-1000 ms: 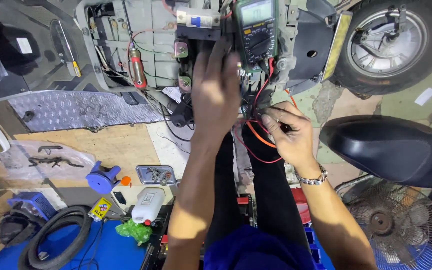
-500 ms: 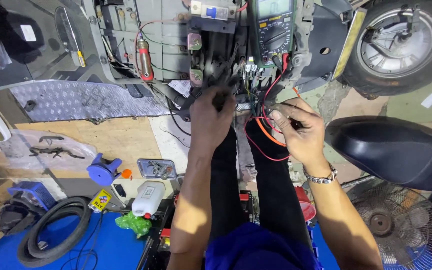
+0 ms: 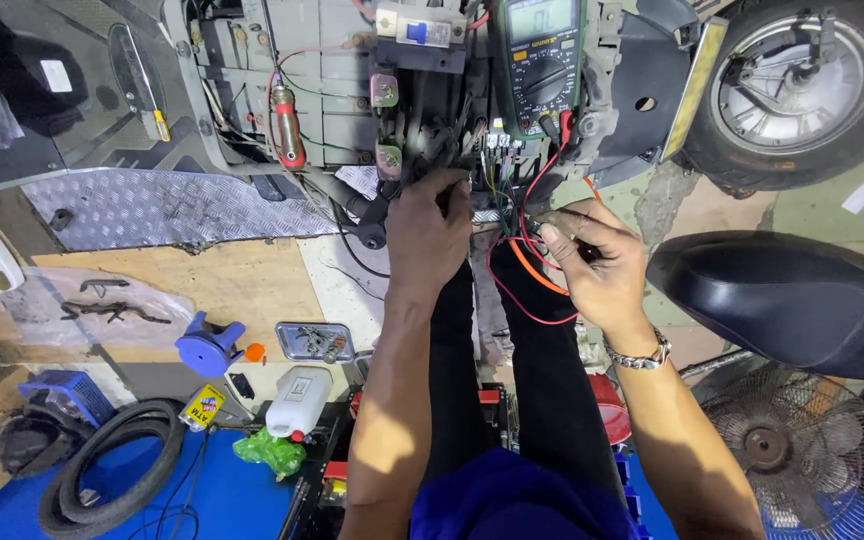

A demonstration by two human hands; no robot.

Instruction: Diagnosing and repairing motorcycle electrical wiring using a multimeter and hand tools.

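My left hand (image 3: 430, 232) grips the wire bundle (image 3: 439, 150); my right hand (image 3: 597, 270) pinches a probe (image 3: 549, 217) pointing left, open floor below.

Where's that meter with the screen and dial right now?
In the head view, the green-edged multimeter sits at top centre, propped on the scooter's open wiring bay, just above the right hand and right of the breaker switch.

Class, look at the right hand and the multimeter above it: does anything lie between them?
Yes. Between the right hand and the multimeter hang loose wires: the red lead dropping from the meter's sockets, and a cluster of small connectors. An orange wire runs beside the hand.
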